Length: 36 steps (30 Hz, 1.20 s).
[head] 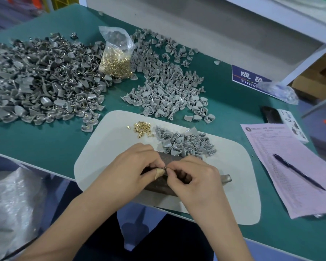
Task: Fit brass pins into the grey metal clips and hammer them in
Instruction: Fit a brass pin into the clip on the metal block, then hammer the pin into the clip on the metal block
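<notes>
Pinching together over a dark block (164,187), the left hand (134,166) and right hand (194,178) are each closing a fingertip grip on one small clip (165,167), probably seating a pin. Loose brass pins (142,129) and grey clips (186,143) are lying just beyond on the white mat (105,147), with bigger piles crowding the table (36,140).

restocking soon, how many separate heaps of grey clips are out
3: a big heap of grey clips far left, a lighter heap centre, a small heap on the white mat.
</notes>
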{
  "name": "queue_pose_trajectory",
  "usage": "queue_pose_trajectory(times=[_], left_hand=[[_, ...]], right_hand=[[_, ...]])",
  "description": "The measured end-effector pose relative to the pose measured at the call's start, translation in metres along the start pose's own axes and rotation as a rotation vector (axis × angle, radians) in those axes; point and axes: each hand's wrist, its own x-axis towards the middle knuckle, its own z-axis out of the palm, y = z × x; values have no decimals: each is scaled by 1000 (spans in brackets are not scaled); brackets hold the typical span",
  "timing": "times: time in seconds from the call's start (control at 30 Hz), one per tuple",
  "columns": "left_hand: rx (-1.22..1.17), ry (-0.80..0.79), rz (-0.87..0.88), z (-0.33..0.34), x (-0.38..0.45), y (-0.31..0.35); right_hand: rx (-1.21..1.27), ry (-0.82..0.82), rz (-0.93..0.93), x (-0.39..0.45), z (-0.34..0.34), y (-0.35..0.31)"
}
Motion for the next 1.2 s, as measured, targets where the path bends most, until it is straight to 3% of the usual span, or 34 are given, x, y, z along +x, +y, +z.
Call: queue_pose_trajectory(times=[0.27,0.5,0.8,0.9,0.97,1.0,1.1,1.2], left_hand=[[-37,20,-4,2,0,-2],[-46,43,-8,3,-2,0],[-38,59,-24,4,-2,2],[-18,71,-29,6,-2,2],[-15,88,-37,8,-3,2],[-1,93,-44,8,-3,3],[40,99,-57,10,-2,3],[28,104,-57,9,-2,2]], right_hand=[[-25,-119,20,8,-6,0],[-22,28,4,-5,2,-1],[34,17,4,-6,2,4],[219,144,189,-18,-10,12],[66,257,294,-34,-26,26],[-84,235,376,-45,-34,34],[-383,-49,664,-75,-42,46],[-408,-79,648,-82,-38,48]])
